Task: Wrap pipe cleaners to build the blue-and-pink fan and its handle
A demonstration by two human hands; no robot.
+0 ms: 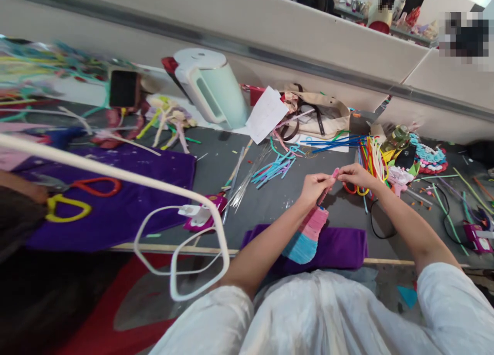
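Note:
Above the front of the table, my left hand (314, 188) and my right hand (357, 176) meet with fingertips closed in a pinch. A small pink fuzzy strip (335, 173), which looks like a bent pipe cleaner, is held between them. Below my left hand is a flat striped pink-and-blue piece (309, 236) that seems made of pipe cleaners laid side by side. Its lower part rests over a folded purple cloth (347, 246). Whether the pink strip joins this piece is hidden by my fingers.
Blue and purple pipe cleaner pieces (273, 171) and thin silver wires (249, 182) lie left of my hands. Behind stands a pale green kettle (229, 87). A white cable (222, 231) hangs in front at left, near scissors (69, 208). Colourful pipe cleaners (372, 157) bunch behind my right hand.

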